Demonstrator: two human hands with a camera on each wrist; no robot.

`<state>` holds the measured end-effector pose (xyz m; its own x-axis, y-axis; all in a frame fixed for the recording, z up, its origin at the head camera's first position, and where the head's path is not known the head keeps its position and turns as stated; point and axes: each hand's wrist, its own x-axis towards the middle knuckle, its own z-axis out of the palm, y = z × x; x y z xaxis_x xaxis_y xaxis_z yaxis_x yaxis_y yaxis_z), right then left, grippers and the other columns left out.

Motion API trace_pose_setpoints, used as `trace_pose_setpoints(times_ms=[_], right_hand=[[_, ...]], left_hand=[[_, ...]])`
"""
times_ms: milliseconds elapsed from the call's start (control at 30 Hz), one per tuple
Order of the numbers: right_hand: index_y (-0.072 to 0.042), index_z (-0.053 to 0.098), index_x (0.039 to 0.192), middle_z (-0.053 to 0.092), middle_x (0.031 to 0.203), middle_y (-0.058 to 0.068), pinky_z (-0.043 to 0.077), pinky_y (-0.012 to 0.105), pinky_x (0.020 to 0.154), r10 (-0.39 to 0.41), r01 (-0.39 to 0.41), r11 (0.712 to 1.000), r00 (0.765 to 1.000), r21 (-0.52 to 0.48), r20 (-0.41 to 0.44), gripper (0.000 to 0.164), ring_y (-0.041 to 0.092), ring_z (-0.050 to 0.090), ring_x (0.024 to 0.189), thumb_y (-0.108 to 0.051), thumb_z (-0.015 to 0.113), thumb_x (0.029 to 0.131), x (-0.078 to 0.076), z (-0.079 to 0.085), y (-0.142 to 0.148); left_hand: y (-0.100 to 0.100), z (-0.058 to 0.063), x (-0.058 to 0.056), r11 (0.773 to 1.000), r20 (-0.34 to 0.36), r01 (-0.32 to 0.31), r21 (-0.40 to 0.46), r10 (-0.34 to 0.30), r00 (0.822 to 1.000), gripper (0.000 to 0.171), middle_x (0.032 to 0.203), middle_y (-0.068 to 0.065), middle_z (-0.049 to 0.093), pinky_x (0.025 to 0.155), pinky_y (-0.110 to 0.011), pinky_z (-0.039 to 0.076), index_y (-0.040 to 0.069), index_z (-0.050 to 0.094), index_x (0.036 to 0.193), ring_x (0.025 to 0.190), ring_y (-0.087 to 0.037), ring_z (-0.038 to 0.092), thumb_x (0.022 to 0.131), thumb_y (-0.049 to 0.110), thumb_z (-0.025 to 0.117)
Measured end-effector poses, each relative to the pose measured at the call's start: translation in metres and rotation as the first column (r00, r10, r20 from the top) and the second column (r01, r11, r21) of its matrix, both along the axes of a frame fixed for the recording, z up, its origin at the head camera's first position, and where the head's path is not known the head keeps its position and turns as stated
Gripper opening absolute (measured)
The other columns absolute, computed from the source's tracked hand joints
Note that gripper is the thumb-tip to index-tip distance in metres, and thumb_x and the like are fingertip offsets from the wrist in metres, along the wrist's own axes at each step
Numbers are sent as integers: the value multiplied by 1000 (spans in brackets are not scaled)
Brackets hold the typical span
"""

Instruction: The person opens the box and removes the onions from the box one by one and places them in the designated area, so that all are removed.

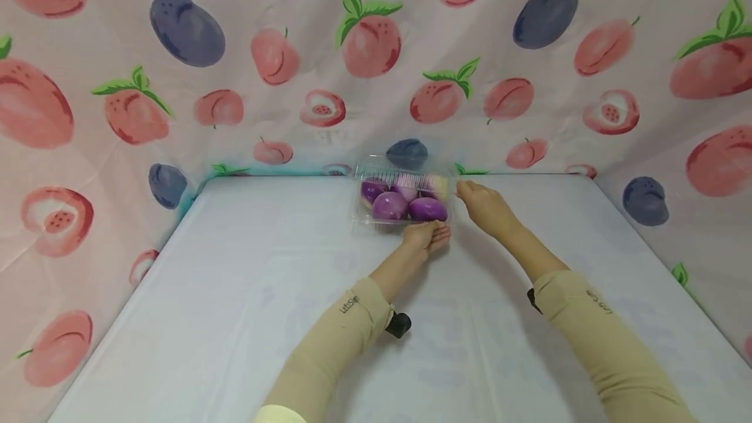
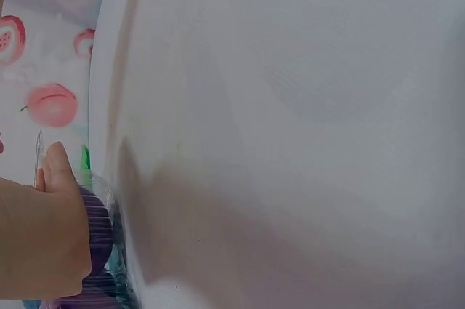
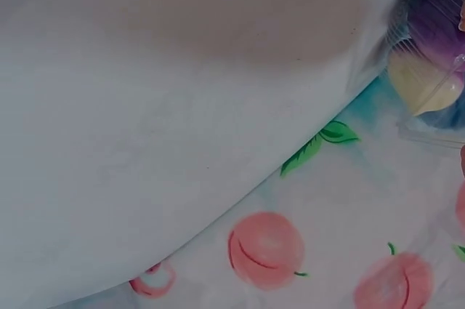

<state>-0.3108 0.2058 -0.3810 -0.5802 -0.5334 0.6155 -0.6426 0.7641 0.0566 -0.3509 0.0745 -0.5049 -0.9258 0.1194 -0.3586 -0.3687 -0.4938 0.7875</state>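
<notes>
Two hands steady a clear container [image 1: 367,219] of purple produce [image 1: 390,205] between them.
The container sits just beyond the left hand [image 1: 424,237] and left of the right hand [image 1: 486,207], over the far part of the desk [image 1: 235,279]. The left hand lies along its near side, fingers extended, probably bracing or supporting it; the right pinches its right edge, likely to stop it sliding or tipping. Its walls keep the rounded pieces together; whether its base touches the desk, I cannot tell.
</notes>
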Motion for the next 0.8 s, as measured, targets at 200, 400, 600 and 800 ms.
trace_pose_setpoints(times_ms=[200, 400, 600, 800], right_hand=[[2, 50, 85, 58, 74, 16, 53, 42, 53, 30, -32, 998, 999, -60, -39, 11, 31, 60, 67, 2, 61, 87, -2, 1, 1], [2, 53, 88, 56, 76, 15, 51, 43, 53, 16, -20, 986, 1000, -166, -26, 7, 30, 56, 66, 0, 60, 89, -2, 2, 0], [3, 54, 89, 56, 79, 15, 52, 44, 55, -7, 3, 975, 1000, -224, -15, 7, 30, 56, 67, -2, 60, 90, -1, 0, -2], [4, 54, 91, 58, 85, 17, 55, 47, 60, -13, 6, 967, 1000, -257, -27, 10, 32, 59, 73, -3, 61, 89, -3, -3, -5]], left_hand=[[-6, 30, 21, 999, 39, 28, -25, -27, 999, 20, 94, -25, 70, 78, -37, 62, -10, 68, 98, 87, -30, 71, 89, 7, 62], [-18, 86, 61, 995, 118, 54, -89, -43, 992, 28, 115, -27, 63, 95, -40, 55, -11, 61, 115, 110, -33, 62, 96, 8, 53], [-25, 93, 67, 992, 141, 89, -91, -75, 987, 30, 120, -26, 60, 96, -39, 54, -9, 60, 118, 115, -34, 58, 95, 10, 55], [-29, 95, 73, 967, 124, 161, -196, -138, 983, 28, 117, -26, 61, 92, -37, 56, -9, 61, 115, 110, -35, 61, 94, 9, 55]])
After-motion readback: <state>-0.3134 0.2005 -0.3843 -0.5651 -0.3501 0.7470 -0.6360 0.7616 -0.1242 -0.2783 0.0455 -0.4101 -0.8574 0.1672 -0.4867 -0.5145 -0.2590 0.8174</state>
